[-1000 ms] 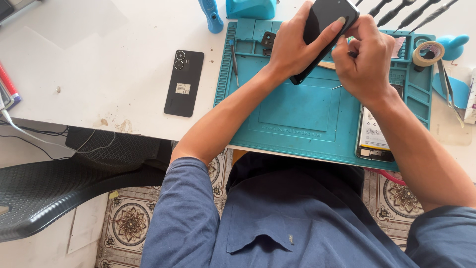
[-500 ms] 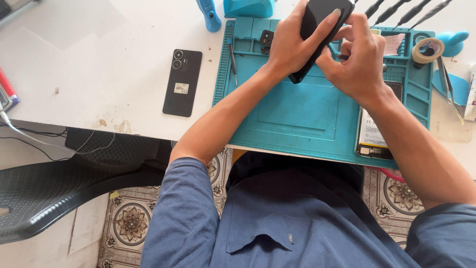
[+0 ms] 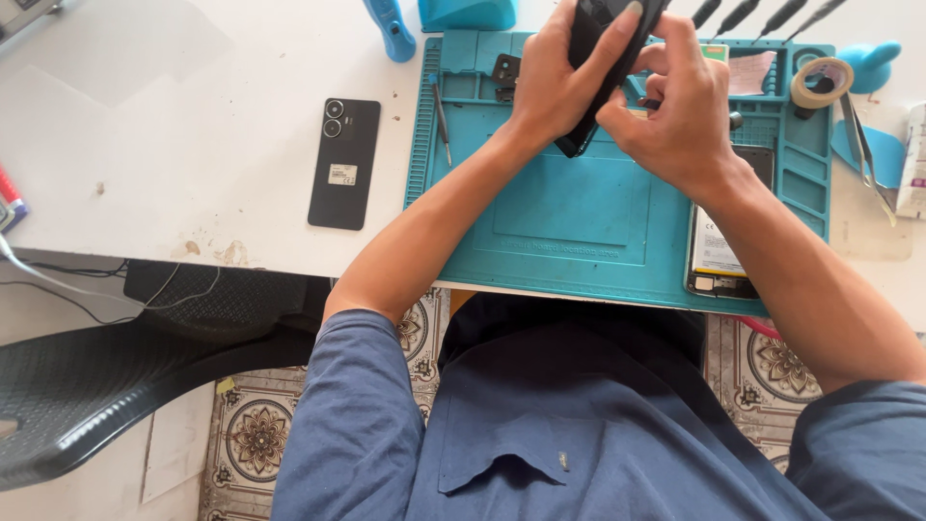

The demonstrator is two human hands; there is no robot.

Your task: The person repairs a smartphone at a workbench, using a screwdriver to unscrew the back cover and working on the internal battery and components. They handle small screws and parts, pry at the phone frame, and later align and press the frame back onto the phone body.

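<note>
Both hands hold a black phone [image 3: 600, 68] tilted up above the teal repair mat [image 3: 569, 222]. My left hand [image 3: 564, 82] wraps the phone's left side, with fingers over its top edge. My right hand [image 3: 680, 111] presses on its right edge with thumb and fingertips. A second black phone [image 3: 344, 162] lies back-up on the white table, left of the mat. An opened phone body with its battery showing [image 3: 719, 246] rests on the mat's right side, partly under my right forearm.
A roll of tape [image 3: 820, 82], tweezers [image 3: 868, 159] and several screwdrivers [image 3: 762, 12] lie at the mat's far right. A thin tool [image 3: 441, 121] and small parts sit in the mat's upper-left trays. A blue handle [image 3: 391, 29] lies beyond. A black chair [image 3: 106, 386] stands at left.
The phone has tipped slightly and risen toward the top of the view. My right hand has shifted its fingers along the phone's right edge. The view moved a little.
</note>
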